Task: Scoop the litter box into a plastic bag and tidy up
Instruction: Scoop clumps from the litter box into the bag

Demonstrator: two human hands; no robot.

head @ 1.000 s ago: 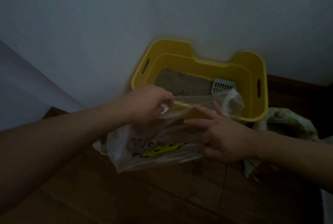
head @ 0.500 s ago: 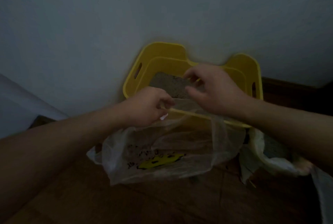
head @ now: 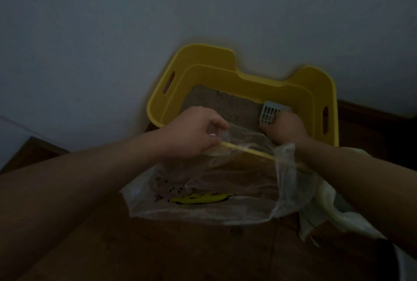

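A yellow litter box (head: 255, 77) stands against the wall, with grey litter (head: 221, 106) inside. A clear plastic bag (head: 225, 190) with a yellow print hangs in front of its near rim. My left hand (head: 194, 131) pinches the bag's upper edge and holds its mouth up. My right hand (head: 284, 127) is inside the box at its right side, fingers curled round the handle of a pale slotted scoop (head: 270, 112) that stands in the litter. The handle itself is hidden by the hand.
A second crumpled pale bag (head: 334, 208) lies on the wooden floor (head: 180, 247) to the right, under my right forearm. The white wall (head: 135, 32) backs the box, and a dark skirting board (head: 372, 113) runs along the right.
My right hand left the bag's front, crossed over the box and came down on the scoop at the box's right side. My left hand kept hold of the bag's edge.
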